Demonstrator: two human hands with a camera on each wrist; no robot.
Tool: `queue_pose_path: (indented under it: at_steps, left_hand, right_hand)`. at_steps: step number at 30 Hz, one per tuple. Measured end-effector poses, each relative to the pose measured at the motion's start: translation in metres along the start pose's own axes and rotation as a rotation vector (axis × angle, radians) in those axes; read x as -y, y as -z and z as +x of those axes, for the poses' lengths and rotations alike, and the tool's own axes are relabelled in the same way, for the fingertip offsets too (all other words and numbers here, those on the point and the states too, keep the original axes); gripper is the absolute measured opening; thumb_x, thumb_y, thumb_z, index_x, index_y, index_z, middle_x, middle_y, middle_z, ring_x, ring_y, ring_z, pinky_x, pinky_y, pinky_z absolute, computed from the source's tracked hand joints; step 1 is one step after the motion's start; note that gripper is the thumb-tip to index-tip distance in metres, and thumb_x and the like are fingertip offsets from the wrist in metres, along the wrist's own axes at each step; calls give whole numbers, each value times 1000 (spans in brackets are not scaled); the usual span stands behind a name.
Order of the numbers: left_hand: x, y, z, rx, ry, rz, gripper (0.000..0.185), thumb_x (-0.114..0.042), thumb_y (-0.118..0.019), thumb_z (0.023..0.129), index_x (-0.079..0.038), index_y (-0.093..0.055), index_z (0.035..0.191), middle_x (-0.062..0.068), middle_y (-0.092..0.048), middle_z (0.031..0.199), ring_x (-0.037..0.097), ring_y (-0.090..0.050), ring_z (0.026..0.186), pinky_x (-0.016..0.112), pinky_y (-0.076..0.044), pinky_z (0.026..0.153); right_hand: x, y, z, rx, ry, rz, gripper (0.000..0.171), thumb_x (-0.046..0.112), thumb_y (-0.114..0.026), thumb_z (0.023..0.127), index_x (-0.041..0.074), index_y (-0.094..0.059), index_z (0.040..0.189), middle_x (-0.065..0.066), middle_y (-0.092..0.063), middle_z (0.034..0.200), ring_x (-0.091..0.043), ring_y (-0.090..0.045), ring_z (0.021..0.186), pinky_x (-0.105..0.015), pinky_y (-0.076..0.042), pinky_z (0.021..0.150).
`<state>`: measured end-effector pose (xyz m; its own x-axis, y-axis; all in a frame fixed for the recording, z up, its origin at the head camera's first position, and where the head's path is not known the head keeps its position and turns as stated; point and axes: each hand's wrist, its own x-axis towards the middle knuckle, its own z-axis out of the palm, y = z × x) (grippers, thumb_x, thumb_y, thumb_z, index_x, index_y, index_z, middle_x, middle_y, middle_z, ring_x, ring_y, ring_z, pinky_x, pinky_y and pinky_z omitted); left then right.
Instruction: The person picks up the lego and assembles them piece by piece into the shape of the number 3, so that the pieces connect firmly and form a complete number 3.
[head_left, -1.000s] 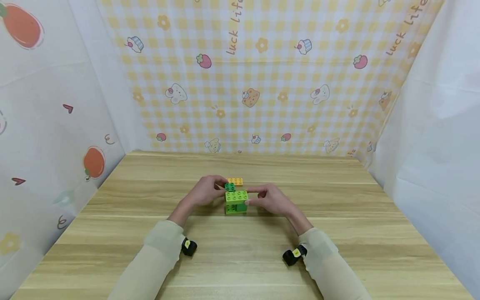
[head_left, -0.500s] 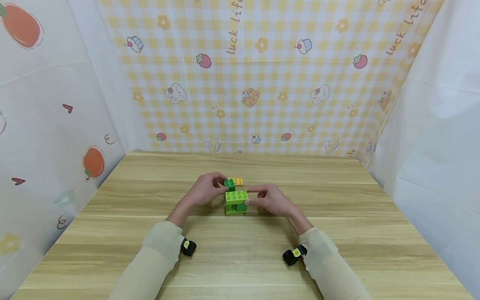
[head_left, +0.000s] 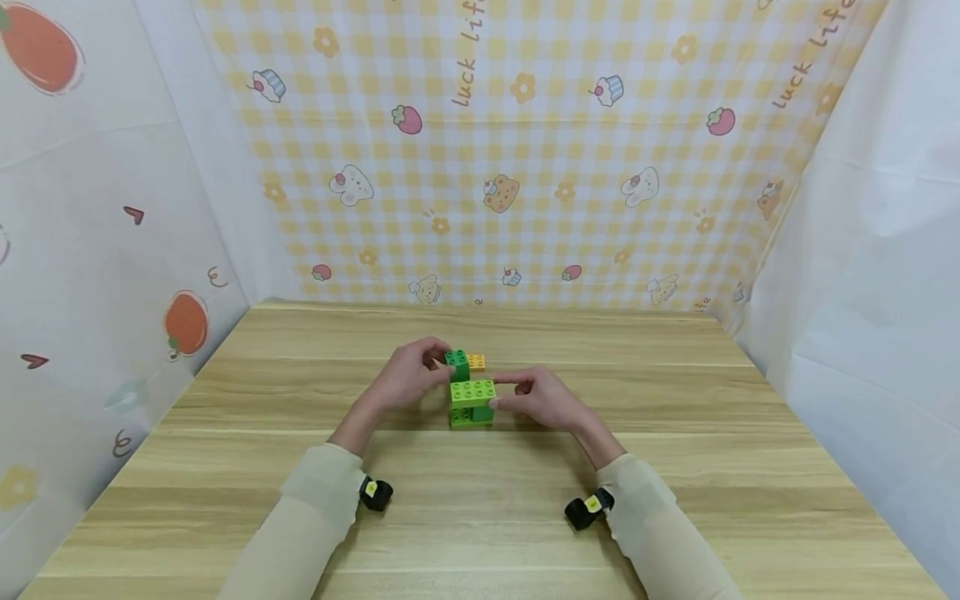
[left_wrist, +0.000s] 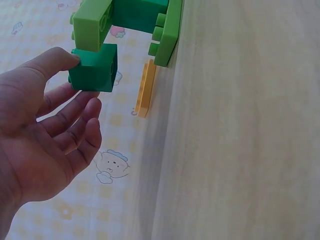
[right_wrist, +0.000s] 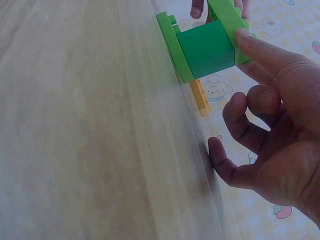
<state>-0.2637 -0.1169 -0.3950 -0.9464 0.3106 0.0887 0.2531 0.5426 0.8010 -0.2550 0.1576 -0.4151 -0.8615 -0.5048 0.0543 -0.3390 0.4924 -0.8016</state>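
Note:
My left hand (head_left: 417, 374) pinches a small dark green brick (head_left: 457, 363) between thumb and fingers, lifted just off the table behind the stack; the left wrist view shows the brick (left_wrist: 93, 67) clear of the stack. The stack (head_left: 472, 403) has a light green plate (right_wrist: 175, 47) below, a dark green brick (right_wrist: 205, 47) in the middle and a wide light green brick (left_wrist: 92, 22) on top. My right hand (head_left: 538, 398) is at the stack's right side. Its straight index finger (right_wrist: 260, 47) touches the top brick, and its other fingers curl loosely, clear of the stack.
A flat yellow brick (head_left: 476, 362) lies on the wooden table (head_left: 675, 467) just behind the stack, and also shows in the left wrist view (left_wrist: 145, 90). Patterned cloth walls (head_left: 525, 167) close in the back and both sides.
My left hand has lifted the small dark green brick up from beside the stack, so that it partly covers the yellow brick. The right hand and the stack have stayed still.

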Motion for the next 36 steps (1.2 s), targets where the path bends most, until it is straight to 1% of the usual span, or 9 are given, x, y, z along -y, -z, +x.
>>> queue_pose_path:
  at_steps: [14,23,36]
  left_hand:
    - [-7,5,-1,-35,-23,-16,30,-24,-72,100,-9,-68,126,7,-73,111,22,-61,95,33,-50,77]
    - [-12,6,-2,-47,-63,-22,33,-24,-74,99,-9,-68,128,6,-73,115,22,-63,100,34,-50,80]
    - [-21,4,-6,-25,-100,-34,36,-25,-75,98,-8,-68,129,7,-73,113,21,-64,101,33,-50,81]
  right_hand:
    - [1,0,0,-2,-31,3,49,33,-81,94,15,-71,139,6,-40,60,-12,-37,54,-23,-32,51]
    - [1,0,0,0,-26,-2,48,32,-80,95,14,-71,139,6,-40,59,-11,-36,53,-23,-32,50]
    - [2,0,-1,3,-18,-1,48,31,-80,95,14,-71,139,6,-40,59,-11,-36,53,-23,-32,50]
